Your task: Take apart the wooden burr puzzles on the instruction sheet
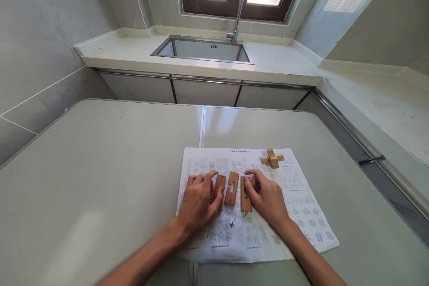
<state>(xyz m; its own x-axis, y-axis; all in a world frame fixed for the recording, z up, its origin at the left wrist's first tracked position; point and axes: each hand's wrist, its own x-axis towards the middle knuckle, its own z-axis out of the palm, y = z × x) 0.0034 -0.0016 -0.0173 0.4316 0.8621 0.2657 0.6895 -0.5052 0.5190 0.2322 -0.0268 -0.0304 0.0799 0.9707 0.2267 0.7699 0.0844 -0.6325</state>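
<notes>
- Left grip [199, 197], lower centre of the frame: narrow, holding a flat brown wooden bar [219, 182].
- Right grip [269, 194]: narrow, thumb on a flat brown slotted wooden bar [246, 205].
- Between them, a flat brown notched wooden plate [228, 194] lies untouched on white printed paper [238, 223].
- Possible trouble: a stray thumb could skew the plate; dragging wrists could crease the paper, shifting the tan wooden cross [274, 161] further up.
</notes>
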